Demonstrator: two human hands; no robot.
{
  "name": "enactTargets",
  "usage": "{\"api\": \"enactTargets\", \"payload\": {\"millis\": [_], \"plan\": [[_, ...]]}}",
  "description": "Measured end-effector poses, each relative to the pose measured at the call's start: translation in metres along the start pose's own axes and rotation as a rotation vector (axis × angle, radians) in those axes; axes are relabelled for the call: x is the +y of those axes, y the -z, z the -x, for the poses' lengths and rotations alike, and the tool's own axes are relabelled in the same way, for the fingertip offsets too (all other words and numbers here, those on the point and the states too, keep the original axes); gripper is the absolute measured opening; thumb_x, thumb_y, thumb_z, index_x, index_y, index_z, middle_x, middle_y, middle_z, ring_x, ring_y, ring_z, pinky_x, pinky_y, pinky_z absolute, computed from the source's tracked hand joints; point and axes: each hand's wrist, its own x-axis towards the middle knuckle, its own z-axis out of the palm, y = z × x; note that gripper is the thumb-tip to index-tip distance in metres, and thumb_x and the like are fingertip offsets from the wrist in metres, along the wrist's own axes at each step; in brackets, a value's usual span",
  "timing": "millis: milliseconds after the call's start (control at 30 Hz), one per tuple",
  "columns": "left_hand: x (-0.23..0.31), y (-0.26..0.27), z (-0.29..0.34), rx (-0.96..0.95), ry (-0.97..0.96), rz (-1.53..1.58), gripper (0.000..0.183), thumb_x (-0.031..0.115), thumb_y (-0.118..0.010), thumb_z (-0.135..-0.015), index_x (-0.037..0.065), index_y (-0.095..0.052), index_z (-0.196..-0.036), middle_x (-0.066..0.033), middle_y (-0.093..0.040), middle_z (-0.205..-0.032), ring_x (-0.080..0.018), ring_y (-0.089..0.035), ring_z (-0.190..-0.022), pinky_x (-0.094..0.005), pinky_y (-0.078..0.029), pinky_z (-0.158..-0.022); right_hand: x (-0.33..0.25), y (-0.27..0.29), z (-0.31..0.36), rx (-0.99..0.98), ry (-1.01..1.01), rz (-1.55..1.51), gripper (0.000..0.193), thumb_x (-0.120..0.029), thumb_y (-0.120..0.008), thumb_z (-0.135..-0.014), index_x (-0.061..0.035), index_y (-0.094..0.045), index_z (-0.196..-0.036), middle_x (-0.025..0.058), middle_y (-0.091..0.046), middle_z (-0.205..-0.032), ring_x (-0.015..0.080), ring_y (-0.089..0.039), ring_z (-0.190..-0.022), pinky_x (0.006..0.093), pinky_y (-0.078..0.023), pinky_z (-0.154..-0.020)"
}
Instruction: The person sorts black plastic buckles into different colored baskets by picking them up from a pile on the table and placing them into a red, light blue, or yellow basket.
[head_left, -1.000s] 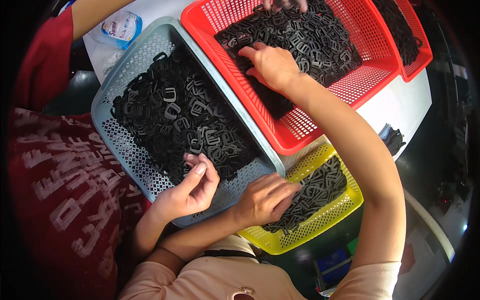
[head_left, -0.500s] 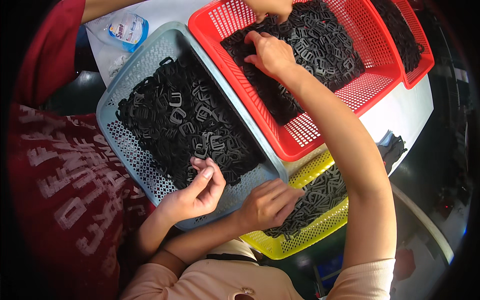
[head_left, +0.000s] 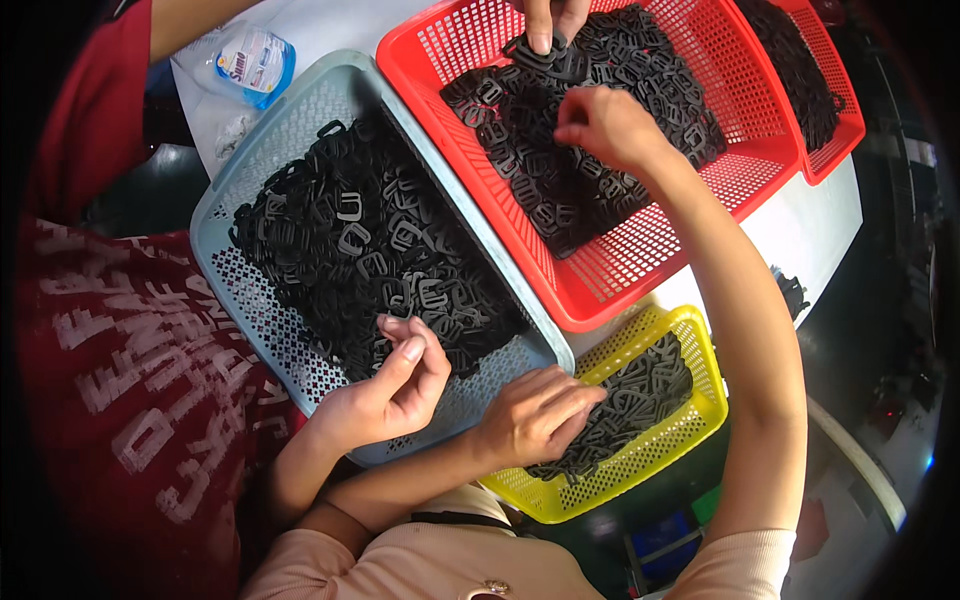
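My left hand (head_left: 538,415) is closed in a loose fist where the blue-grey basket (head_left: 470,400) meets the yellow basket (head_left: 712,400). What it holds, if anything, is hidden. Small black plastic buckles (head_left: 640,395) fill much of the yellow one. Over the red basket (head_left: 640,285), my right hand (head_left: 612,125) hovers with curled fingers; I cannot make out anything in them. Below it lies a heap of black buckles (head_left: 550,180). Close by, a co-worker's hand (head_left: 555,20) pinches a few black buckles (head_left: 545,58).
At left, the co-worker's other hand (head_left: 400,385) curls above the black buckles (head_left: 330,230) in the blue-grey basket. A clear bottle with blue liquid (head_left: 255,65) lies at the upper left of the white table (head_left: 825,215). Another red basket (head_left: 850,120) stands at upper right.
My right hand has lifted from the buckles and moved right. The co-worker's upper hand now shows buckles in its fingers. My left hand stays in nearly the same place.
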Motion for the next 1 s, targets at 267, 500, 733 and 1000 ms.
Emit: {"api": "enactTargets", "payload": {"millis": [267, 500, 733, 1000], "plan": [[0.001, 0.002, -0.002, -0.03, 0.011, 0.013, 0.024, -0.007, -0.061, -0.066, 0.001, -0.062, -0.089, -0.0091, -0.063, -0.079, -0.0231, -0.06, -0.066, -0.032, -0.047, -0.06, 0.004, -0.01, -0.03, 0.332, -0.017, -0.074, 0.027, -0.026, -0.068, -0.075, -0.0097, -0.063, -0.095, 0.0109, -0.065, -0.083, 0.0273, -0.062, -0.08, 0.0385, -0.048, -0.072], [0.001, 0.002, -0.004, -0.03, 0.014, 0.0, 0.025, -0.009, -0.062, -0.065, 0.0, -0.062, -0.088, -0.0094, -0.063, -0.079, -0.0231, -0.06, -0.065, -0.0315, -0.047, -0.059, -0.007, -0.011, -0.04, 0.193, -0.097, -0.039, 0.028, -0.033, -0.072, -0.071, -0.0107, -0.066, -0.087, 0.0117, -0.065, -0.093, 0.0279, -0.061, -0.092, 0.0372, -0.048, -0.08], [-0.003, 0.0, 0.0, -0.004, 0.01, 0.001, 0.023, -0.009, -0.061, -0.067, 0.001, -0.062, -0.088, -0.0082, -0.064, -0.079, -0.022, -0.06, -0.065, -0.0309, -0.048, -0.059, 0.033, 0.034, -0.003, 0.093, 0.061, -1.38, 0.017, -0.02, -0.061, -0.081, -0.0057, -0.059, -0.09, 0.0014, -0.057, -0.072, 0.0032, -0.034, -0.046, 0.0187, -0.025, -0.041], [-0.003, -0.001, 0.0, -0.021, 0.01, 0.006, 0.025, -0.009, -0.061, -0.066, 0.002, -0.062, -0.088, -0.0077, -0.063, -0.078, -0.0214, -0.06, -0.064, -0.0307, -0.048, -0.059, 0.051, 0.036, -0.012, -0.037, -0.03, -1.352, 0.025, -0.03, -0.062, -0.086, -0.0069, -0.053, -0.092, -0.0054, -0.043, -0.059, 0.0022, -0.03, -0.042, 0.0171, -0.023, -0.039]]}}
